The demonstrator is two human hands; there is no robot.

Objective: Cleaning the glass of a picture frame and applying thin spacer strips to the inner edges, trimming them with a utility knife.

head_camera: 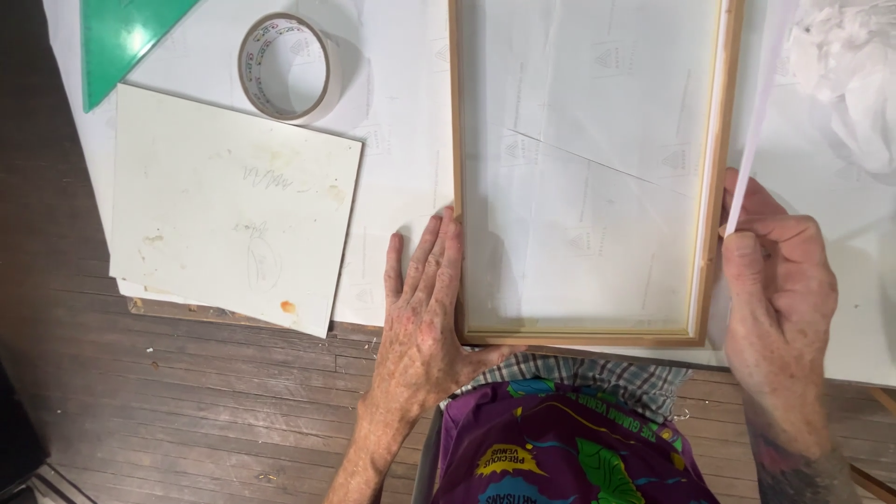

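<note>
Peeling a white strip off the edge of a wooden frame.

Left hand (422, 313) flat, fingers spread and released, pressing beside the left rail of the wooden frame (707, 233) lying on the paper-covered table (401, 121). Right hand (775, 280) pinching a thin white strip (758, 112) between thumb and forefinger at the right rail. Likely trouble: strip tearing or twisting under a crooked pull; frame sliding if left-hand pressure slackens. Tape roll (285, 67), green set square (121, 37), stained white board (229, 205) and crumpled paper (854, 65) lying apart.
</note>
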